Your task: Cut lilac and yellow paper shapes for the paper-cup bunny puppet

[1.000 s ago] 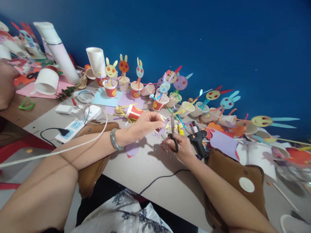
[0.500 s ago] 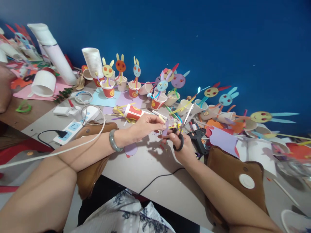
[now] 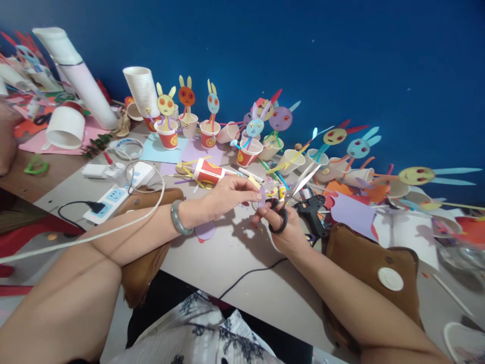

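Pinched in my left hand (image 3: 234,196) is a small piece of purple paper (image 3: 262,196), held over the middle of the table. My right hand (image 3: 288,232) grips a pair of scissors (image 3: 303,183) by the black handles, blades pointing up and away to the right. The blades look slightly parted and are clear of the paper. Beneath my left wrist lies a purple paper disc (image 3: 205,230). Just beyond my left hand a red paper cup (image 3: 209,172) rests on its side. A black glue gun (image 3: 311,215) lies right of the scissors.
Paper rabbits in cups line the blue wall, among them a red cup (image 3: 249,152). A white power strip (image 3: 113,199) and cable sit at left. Brown cushions (image 3: 369,273) flank the work area. A tall white flask (image 3: 81,81) stands back left. Another person's arm (image 3: 6,136) shows at the left edge.
The scissors have tilted rightward and their blades show wider. Both hands stay close together, the purple paper still in my left fingers. The view has shifted slightly.
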The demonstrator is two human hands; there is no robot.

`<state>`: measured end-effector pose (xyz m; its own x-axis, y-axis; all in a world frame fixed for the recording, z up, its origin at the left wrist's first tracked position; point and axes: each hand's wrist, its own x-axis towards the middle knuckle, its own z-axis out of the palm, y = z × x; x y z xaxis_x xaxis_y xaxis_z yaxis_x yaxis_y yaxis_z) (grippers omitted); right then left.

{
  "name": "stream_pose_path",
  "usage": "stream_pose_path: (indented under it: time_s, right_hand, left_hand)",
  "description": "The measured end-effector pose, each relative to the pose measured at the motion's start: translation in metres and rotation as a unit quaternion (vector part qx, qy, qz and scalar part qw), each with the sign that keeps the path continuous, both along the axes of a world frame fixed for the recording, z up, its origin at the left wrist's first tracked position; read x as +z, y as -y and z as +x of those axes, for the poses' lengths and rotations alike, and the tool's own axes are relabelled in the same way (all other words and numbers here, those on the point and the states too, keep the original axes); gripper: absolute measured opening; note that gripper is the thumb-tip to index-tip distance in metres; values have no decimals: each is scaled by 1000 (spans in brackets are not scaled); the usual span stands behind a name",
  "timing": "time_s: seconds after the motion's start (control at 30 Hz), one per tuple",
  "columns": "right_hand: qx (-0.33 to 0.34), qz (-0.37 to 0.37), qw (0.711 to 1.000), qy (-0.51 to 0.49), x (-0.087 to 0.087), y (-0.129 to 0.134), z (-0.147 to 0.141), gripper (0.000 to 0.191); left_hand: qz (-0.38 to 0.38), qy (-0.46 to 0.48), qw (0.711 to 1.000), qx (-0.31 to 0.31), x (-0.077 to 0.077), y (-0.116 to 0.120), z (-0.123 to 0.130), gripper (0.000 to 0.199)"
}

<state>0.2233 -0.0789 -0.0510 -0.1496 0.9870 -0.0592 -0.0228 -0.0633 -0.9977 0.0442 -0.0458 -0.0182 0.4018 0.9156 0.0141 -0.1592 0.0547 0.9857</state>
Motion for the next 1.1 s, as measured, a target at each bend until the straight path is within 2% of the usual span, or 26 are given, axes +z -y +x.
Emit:
stream_pose_path:
  time_s: [0.3, 0.4, 0.5, 0.63, 0.87, 1.1]
  right_hand:
    - [54, -11, 997, -54, 8, -3, -1, 27]
    - [71, -4, 996, -50, 7, -3, 0, 28]
    - [77, -4, 996, -53, 5, -4, 1, 29]
    - [97, -22, 993, -68, 6, -5, 1, 33]
    - [163, -59, 979, -111, 12, -3, -1, 38]
    - [184, -64, 976, -97, 14, -2, 1, 43]
  left_hand:
    - [-65, 0, 998, 12, 4, -2, 1, 16]
    - [-47, -22, 998, -40, 7, -1, 0, 9]
    - [5, -24, 994, -109, 9, 2, -2, 21]
    - [43, 6, 987, -157, 11, 3, -3, 22]
    - [89, -3, 986, -142, 11, 2, -6, 18]
    - [35, 35, 987, -151, 7, 0, -7, 14]
